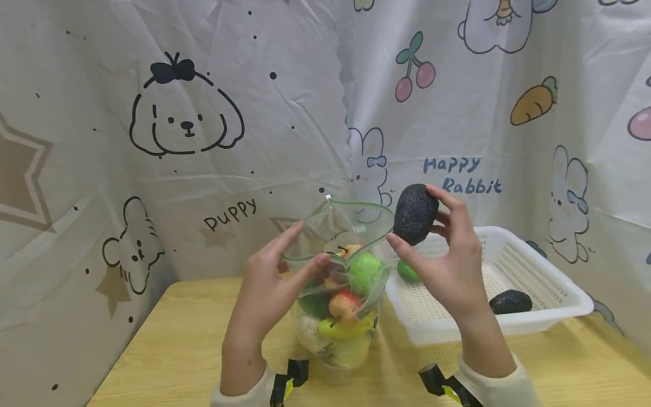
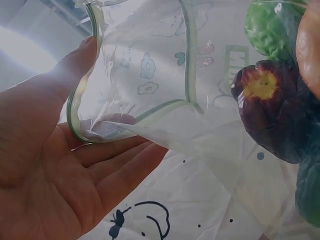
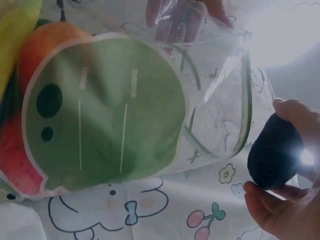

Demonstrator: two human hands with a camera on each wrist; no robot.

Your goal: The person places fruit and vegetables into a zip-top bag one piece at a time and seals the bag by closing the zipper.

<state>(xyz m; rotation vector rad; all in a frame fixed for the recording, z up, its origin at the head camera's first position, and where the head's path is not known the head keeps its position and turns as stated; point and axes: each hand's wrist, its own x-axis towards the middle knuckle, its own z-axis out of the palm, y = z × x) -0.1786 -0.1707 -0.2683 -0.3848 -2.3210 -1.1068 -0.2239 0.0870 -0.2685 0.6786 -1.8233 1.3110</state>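
Observation:
A clear zip bag (image 1: 363,203) with a green-edged mouth stands on the table, its mouth open. My left hand (image 1: 267,291) holds the left side of its rim, thumb and fingers on either side of the film (image 2: 150,95). Inside, several fruits and vegetables show: a green lettuce-like ball (image 1: 365,272), a red-yellow fruit (image 1: 344,305), a yellow banana (image 1: 351,328) and a dark purple piece (image 2: 270,112). At the right of the mouth, my right hand (image 1: 455,265) grips a black avocado (image 1: 416,213) between thumb and fingers. A green label (image 3: 110,115) marks the bag's side.
A white plastic basket (image 1: 564,285) stands on the right of the wooden table (image 1: 168,345). Within it lie another dark avocado (image 1: 511,302) and a green fruit (image 1: 408,272), partly hidden by my right hand. A printed curtain (image 1: 285,141) hangs behind.

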